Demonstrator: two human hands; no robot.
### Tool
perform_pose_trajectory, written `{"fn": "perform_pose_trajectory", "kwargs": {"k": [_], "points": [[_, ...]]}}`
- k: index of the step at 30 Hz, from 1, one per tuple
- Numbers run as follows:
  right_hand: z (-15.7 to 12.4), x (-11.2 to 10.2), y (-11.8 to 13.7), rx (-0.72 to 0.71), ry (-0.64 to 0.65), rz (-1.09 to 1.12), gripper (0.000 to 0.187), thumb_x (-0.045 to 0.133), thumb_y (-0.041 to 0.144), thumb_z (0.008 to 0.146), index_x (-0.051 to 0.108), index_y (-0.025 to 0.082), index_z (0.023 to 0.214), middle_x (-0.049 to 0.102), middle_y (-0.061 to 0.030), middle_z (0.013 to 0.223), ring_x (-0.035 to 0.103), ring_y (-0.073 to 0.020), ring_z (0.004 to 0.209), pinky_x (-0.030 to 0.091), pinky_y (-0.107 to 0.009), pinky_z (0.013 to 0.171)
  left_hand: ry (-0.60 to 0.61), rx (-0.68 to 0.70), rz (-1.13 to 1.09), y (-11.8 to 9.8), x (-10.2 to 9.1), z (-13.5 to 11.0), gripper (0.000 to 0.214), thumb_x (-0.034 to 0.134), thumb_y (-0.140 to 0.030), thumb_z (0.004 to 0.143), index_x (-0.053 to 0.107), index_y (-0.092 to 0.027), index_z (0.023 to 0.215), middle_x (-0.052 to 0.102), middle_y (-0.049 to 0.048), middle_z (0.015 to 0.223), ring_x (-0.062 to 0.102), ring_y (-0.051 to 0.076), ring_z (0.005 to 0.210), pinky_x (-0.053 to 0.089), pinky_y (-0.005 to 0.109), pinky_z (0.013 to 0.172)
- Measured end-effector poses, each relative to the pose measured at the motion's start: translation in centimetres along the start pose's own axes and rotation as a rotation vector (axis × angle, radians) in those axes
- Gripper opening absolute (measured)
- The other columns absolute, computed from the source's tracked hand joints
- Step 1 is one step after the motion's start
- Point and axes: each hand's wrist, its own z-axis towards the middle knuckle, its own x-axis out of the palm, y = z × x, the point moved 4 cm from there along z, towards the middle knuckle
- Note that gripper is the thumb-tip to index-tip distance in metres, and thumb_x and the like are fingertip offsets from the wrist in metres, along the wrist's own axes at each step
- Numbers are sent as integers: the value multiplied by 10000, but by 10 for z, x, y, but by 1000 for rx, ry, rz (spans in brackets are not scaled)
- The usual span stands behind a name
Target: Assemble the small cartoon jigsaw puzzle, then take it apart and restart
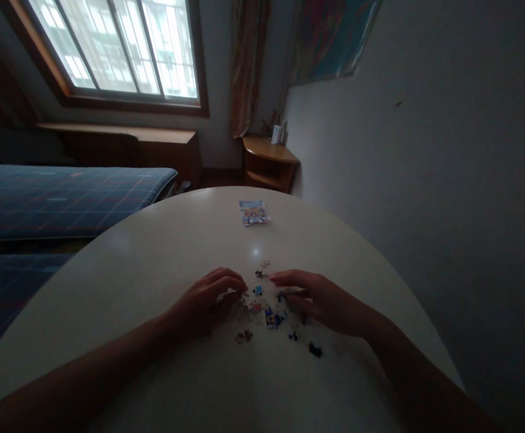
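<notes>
Loose jigsaw puzzle pieces lie in a small heap on the white table between my hands. My left hand [214, 296] is at the left of the heap, its fingers curled and pinched on a pale puzzle piece. My right hand [314, 296] comes in from the right. Its index finger stretches toward the heap, while thumb and another finger close on a dark blue puzzle piece [281, 297]. Between the hands lie a light blue piece [257, 290], a reddish piece [254, 307] and a blue-and-yellow piece [271, 319]. Nearer me are a brown piece [244, 337] and a dark piece [315, 349].
A colourful printed picture sheet or packet [254, 213] lies toward the far edge of the round white table [167, 240]. A bed with a blue plaid cover [64, 198] stands at the left. A wooden corner shelf [269, 150] is behind, and a wall [447, 180] runs along the right.
</notes>
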Motion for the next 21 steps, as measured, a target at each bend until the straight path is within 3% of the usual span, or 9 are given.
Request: {"fn": "perform_pose_trajectory", "kwargs": {"k": [3,5,7,9,15,21], "points": [[-6,-12,2,51,-15,-171,433,684,279,838,603,242,1261,612,-83,1268,601,-220,1112,504,-399,955,113,9,39,-3,-4,-3,163,484,-199,968,566,-210,1109,625,91,1145,598,186,1048,527,358,891],[-9,-16,4,73,13,-283,441,755,288,775,652,237,1201,629,-81,1206,605,-225,1063,485,-390,949,223,-6,101,-3,-3,-7,319,581,-287,919,526,-224,1227,544,119,1323,521,251,1207,487,440,986],[-9,-15,3,92,45,-309,303,743,257,781,707,224,1081,660,-65,1080,626,-199,946,497,-342,871,319,-10,153,-2,0,-11,552,669,-377,854,460,-237,1345,466,128,1430,423,309,1319,437,503,1047],[-8,-11,0,108,44,-285,155,701,225,810,725,210,963,676,-39,933,626,-164,808,498,-288,754,372,-1,158,-2,5,-12,654,697,-417,832,420,-247,1399,483,122,1423,407,317,1333,424,511,1060],[-3,-5,-3,106,-28,-162,77,631,254,869,670,187,864,686,-13,801,623,-139,705,491,-260,665,332,-11,90,4,18,-7,293,564,-319,956,582,-231,1235,646,84,1097,584,208,1022,508,381,916],[-3,-3,5,44,-27,-91,177,542,189,893,665,191,1021,699,-32,896,632,-127,703,508,-255,652,288,-12,94,9,21,-8,229,545,-333,967,637,-214,1140,638,76,1000,618,167,872,532,301,783]]}}
